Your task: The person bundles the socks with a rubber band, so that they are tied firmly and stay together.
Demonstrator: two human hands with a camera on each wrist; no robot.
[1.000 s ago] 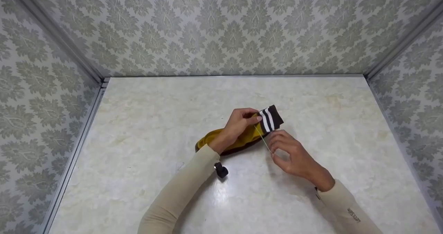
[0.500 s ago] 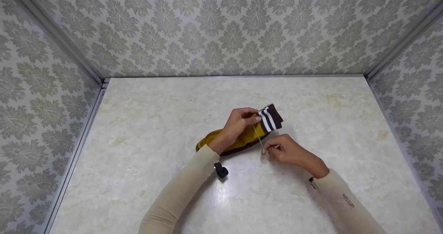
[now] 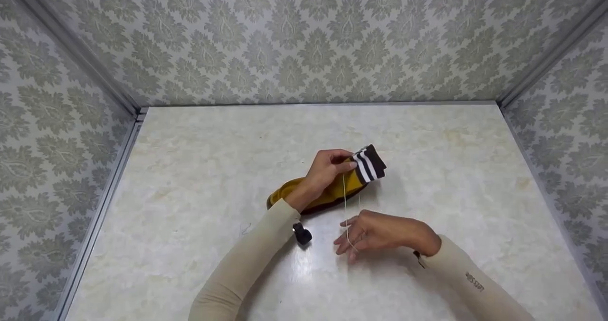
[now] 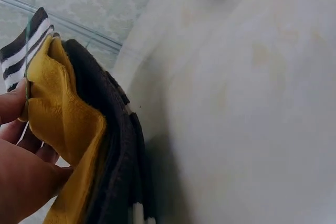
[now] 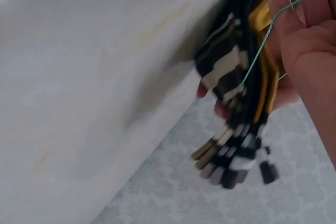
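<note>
My left hand (image 3: pixel 325 171) grips a bundle of socks (image 3: pixel 349 183) near its cuffs, thumb on top. The socks are mustard yellow and dark brown with white-striped cuffs, and the right wrist view shows several layers stacked together. A thin pale green string (image 5: pixel 264 43) crosses the bundle beside my left thumb (image 4: pixel 13 103), which presses on it. From there the string runs down to my right hand (image 3: pixel 373 233), in front of the socks. Its fingers are spread and loosely extended, with the string lying across them. A second strand (image 5: pixel 283 76) shows behind the right hand.
The pale marbled table (image 3: pixel 199 150) lies under the hands. Patterned walls (image 3: pixel 313 41) enclose its back and sides. A black wrist camera (image 3: pixel 302 235) sits at the left cuff. A small loose thread (image 3: pixel 245 228) lies left of the left sleeve.
My right hand has moved down and left, away from the cuffs, and its fingers have spread from a pinch. The string now hangs more steeply. The left hand keeps its grip on the socks.
</note>
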